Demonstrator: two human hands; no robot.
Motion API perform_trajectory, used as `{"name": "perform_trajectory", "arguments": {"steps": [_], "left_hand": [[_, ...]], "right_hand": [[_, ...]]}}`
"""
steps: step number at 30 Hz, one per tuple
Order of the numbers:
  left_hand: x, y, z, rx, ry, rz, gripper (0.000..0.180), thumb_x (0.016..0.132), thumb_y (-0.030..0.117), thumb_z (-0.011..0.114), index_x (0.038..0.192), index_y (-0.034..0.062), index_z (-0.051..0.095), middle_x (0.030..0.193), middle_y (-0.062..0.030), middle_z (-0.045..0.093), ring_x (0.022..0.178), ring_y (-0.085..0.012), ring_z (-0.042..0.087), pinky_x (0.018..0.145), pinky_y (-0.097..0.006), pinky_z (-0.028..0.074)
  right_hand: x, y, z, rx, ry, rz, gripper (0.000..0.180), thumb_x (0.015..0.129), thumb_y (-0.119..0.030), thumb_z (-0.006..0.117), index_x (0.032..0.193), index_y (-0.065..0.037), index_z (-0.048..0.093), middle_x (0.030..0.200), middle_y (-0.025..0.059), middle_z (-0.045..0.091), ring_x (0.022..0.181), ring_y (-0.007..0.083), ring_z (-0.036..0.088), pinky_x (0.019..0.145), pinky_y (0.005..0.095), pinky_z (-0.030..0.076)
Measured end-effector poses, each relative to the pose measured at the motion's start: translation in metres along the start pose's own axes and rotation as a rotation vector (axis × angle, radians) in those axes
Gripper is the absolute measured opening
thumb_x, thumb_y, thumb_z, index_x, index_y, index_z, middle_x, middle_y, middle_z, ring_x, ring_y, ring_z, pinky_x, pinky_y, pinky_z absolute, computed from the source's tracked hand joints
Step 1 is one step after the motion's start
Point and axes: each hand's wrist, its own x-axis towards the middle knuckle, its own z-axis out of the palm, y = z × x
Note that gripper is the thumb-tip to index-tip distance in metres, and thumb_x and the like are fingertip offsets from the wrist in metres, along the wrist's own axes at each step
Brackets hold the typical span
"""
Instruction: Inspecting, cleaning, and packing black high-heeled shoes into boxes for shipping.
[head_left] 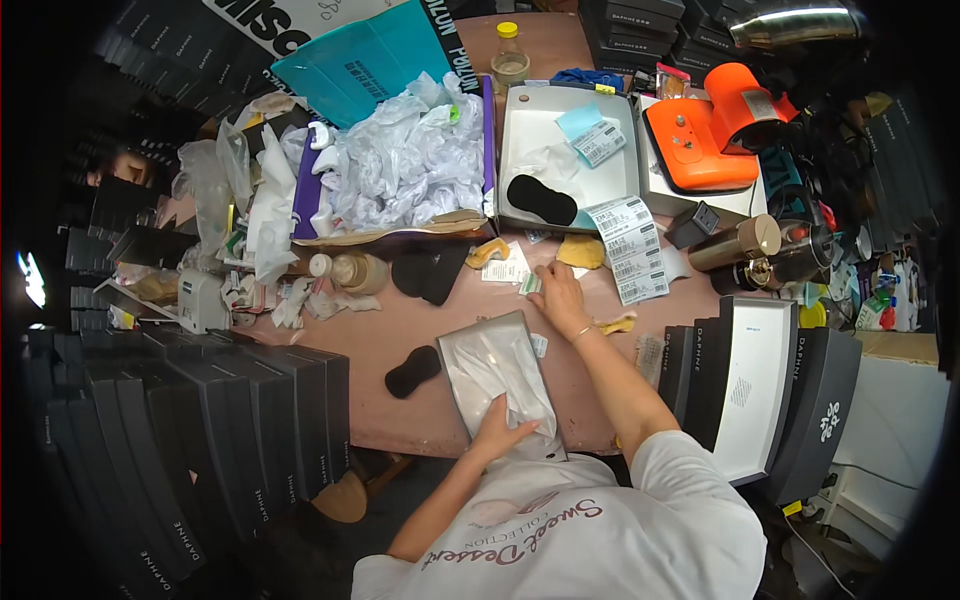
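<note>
In front of me an open shoebox (556, 440) lies on the table, lined with white tissue paper (490, 365). My left hand (497, 430) rests on the paper near the box's close end, thumb spread from the fingers. Farther out, my right hand (560, 298) has its bent fingers on a small green-and-white packet (530, 285). Just beyond lie a white printed card (507, 265) and a yellow cloth pad (580, 252). A black insole-shaped pad (412, 371) sits left of the box.
Dark shoeboxes stand in rows at left (230, 410) and right (815, 410). Behind are a purple box of crumpled tissue (400, 160), a white tray (520, 120) holding another black pad, label sheets (630, 250), an orange machine (700, 140), and a glass jar (360, 273).
</note>
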Motion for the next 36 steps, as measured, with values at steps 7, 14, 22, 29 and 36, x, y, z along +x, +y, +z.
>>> {"name": "perform_trajectory", "arguments": {"steps": [7,14,22,29,36], "left_hand": [[-0.006,-0.006,-0.001,0.002,0.058,-0.013,0.077,0.074,0.033,0.076,0.126,-0.0101,0.040,0.122,-0.0304,0.049,0.116,-0.0413,0.048,0.100,-0.042,0.038],[-0.020,0.018,0.000,-0.007,0.126,-0.041,0.069,0.077,0.027,0.074,0.127,-0.0084,0.041,0.121,-0.0285,0.050,0.113,-0.0420,0.049,0.099,-0.042,0.038],[-0.061,0.023,-0.021,-0.244,0.495,0.051,0.040,0.089,0.007,0.060,0.127,-0.0031,0.051,0.119,-0.0146,0.053,0.106,-0.0224,0.055,0.092,-0.032,0.045],[-0.052,-0.015,-0.051,-0.590,0.639,-0.115,0.050,0.100,0.022,0.044,0.143,-0.0004,0.031,0.142,-0.0170,0.037,0.132,-0.0242,0.035,0.107,-0.035,0.029],[-0.050,0.024,-0.026,-0.008,0.496,0.026,0.069,0.091,0.025,0.056,0.144,-0.0033,0.022,0.148,-0.0329,0.011,0.138,-0.0448,0.018,0.112,-0.043,0.019]], "right_hand": [[0.027,0.010,0.027,0.314,-0.025,0.137,0.020,0.071,-0.015,0.073,0.072,-0.003,0.058,0.085,0.0151,0.057,0.087,0.0341,0.056,0.076,0.0423,0.046],[0.054,-0.012,0.066,-0.121,0.041,0.247,0.020,0.067,-0.011,0.072,0.082,-0.005,0.059,0.093,0.0138,0.061,0.088,0.0353,0.059,0.077,0.0470,0.044],[-0.012,-0.007,0.026,0.353,-0.031,0.278,0.019,0.071,-0.009,0.068,0.087,0.000,0.062,0.083,0.0139,0.064,0.078,0.0266,0.063,0.069,0.0384,0.049],[-0.040,-0.070,-0.089,0.787,-0.643,-0.095,0.020,0.080,-0.012,0.071,0.095,0.000,0.064,0.081,0.0013,0.060,0.071,0.0093,0.053,0.067,0.0253,0.047],[0.060,0.003,-0.004,-0.325,-0.168,-0.139,0.020,0.083,-0.011,0.054,0.095,0.001,0.065,0.093,0.0178,0.066,0.078,0.0290,0.067,0.064,0.0371,0.054]]}}
